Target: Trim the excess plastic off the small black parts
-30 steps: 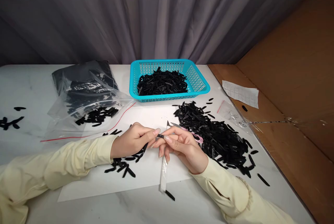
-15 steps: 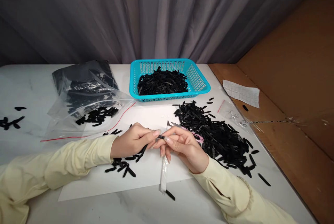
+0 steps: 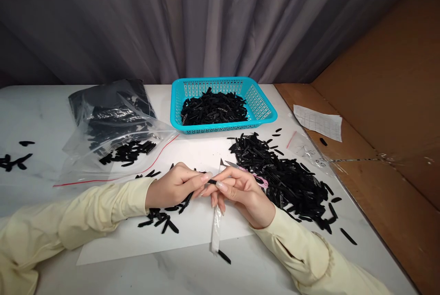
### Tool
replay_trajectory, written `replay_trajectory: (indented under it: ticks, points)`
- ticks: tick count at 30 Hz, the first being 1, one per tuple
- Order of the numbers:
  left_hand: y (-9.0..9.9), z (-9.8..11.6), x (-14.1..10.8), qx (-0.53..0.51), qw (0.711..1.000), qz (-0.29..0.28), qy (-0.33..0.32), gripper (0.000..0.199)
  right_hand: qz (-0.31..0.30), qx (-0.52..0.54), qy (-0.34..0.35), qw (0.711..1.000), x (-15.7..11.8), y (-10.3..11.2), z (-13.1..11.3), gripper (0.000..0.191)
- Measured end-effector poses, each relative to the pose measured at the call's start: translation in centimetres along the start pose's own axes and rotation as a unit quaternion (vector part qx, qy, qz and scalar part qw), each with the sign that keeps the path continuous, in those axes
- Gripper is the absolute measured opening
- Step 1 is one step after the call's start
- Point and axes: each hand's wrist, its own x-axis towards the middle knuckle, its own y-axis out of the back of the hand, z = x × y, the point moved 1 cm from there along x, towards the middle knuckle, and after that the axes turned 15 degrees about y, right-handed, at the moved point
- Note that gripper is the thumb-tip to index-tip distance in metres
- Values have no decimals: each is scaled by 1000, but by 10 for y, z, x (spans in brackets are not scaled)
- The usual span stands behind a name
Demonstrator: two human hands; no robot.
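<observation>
My left hand (image 3: 177, 185) and my right hand (image 3: 245, 193) meet over a white sheet (image 3: 120, 247), both closed on one small black strip (image 3: 212, 181) that shows between their fingertips. Below my right hand's fingers a white-wrapped stick (image 3: 216, 230) points down toward the front; its pointed tip shows above the hand. Whether the fingers hold it is hard to tell. Pink-handled scissors (image 3: 261, 180) lie at the edge of a large pile of black strips (image 3: 288, 180) to the right. More loose black strips (image 3: 158, 217) lie beside my left hand.
A blue basket (image 3: 223, 127) of black strips stands at the back. A clear zip bag (image 3: 79, 162) with black pieces lies at the left. At the right are a small clear bag (image 3: 309, 153), a paper slip (image 3: 318, 121) and cardboard (image 3: 385, 116).
Both hands keep nearly the same place. The black strip between the fingertips has turned slightly.
</observation>
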Motion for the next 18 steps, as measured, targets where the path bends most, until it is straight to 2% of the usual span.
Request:
replay_trajectory:
  ticks: [18]
  points:
    - [-1,0,1,-9,1000,-13,20,48,1,3,-17,1000,1,-1,0,17]
